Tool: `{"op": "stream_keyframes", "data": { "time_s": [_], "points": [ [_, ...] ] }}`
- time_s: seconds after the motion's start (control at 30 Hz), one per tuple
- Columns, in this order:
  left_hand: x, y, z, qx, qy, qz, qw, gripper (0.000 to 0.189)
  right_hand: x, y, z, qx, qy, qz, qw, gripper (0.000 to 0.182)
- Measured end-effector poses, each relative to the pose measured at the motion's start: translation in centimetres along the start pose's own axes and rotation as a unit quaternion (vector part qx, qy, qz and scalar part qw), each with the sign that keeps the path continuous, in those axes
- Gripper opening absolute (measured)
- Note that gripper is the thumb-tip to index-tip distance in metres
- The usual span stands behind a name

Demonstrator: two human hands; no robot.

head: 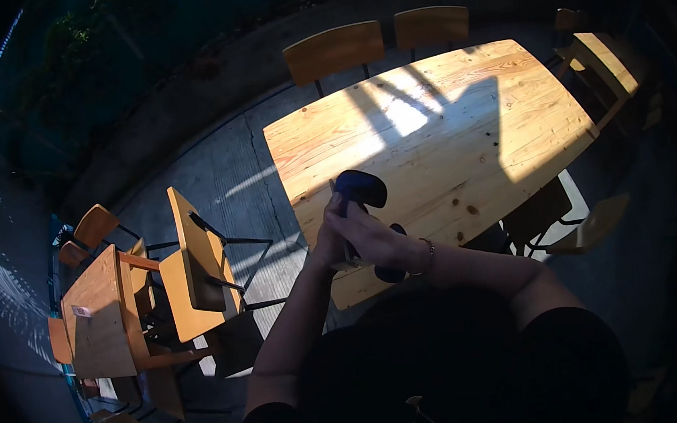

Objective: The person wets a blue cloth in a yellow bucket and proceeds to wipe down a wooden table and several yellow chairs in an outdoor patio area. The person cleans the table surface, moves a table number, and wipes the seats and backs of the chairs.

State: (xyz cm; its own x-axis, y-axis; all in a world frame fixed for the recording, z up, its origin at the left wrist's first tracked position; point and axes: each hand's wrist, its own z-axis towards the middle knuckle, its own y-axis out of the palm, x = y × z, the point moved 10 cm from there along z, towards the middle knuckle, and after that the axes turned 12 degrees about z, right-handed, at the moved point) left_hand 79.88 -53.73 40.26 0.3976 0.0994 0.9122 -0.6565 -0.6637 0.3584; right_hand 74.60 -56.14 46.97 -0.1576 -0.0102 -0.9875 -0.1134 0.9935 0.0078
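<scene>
My left hand [330,236] and my right hand [380,241] are close together over the near left edge of a pale pine table [420,180]. Between them they grip a dark blue object [362,187] with a rounded upper end; its kind cannot be told. More dark rounded parts show below my right hand, near the wrist with the bracelet. A thin, flat edge stands upright beside the fingers of my left hand. My palms and most of the held thing are hidden by the fingers.
Wooden chairs [333,52] stand along the table's far side. To the left, a chair with black metal legs [196,272] stands beside a smaller wooden table [97,317] bearing a small printed card. More chairs [593,228] are at the right. The floor is grey concrete, with plants beyond.
</scene>
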Motion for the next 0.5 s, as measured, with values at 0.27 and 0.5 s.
{"op": "stream_keyframes", "data": {
  "time_s": [0.27, 0.5],
  "points": [
    [1.6, 1.1, -2.0, 0.009, -0.046, -0.066, 0.997, 0.058, 0.5, -1.7, 0.8, 0.047, -0.207, -0.024, 0.977, 0.042],
    [-2.1, -0.3, -2.0, -0.038, -0.087, -0.041, 0.995, 0.045, 6.7, -9.0, 4.1, 0.090, 0.037, 0.319, 0.943, 0.032]
  ]
}}
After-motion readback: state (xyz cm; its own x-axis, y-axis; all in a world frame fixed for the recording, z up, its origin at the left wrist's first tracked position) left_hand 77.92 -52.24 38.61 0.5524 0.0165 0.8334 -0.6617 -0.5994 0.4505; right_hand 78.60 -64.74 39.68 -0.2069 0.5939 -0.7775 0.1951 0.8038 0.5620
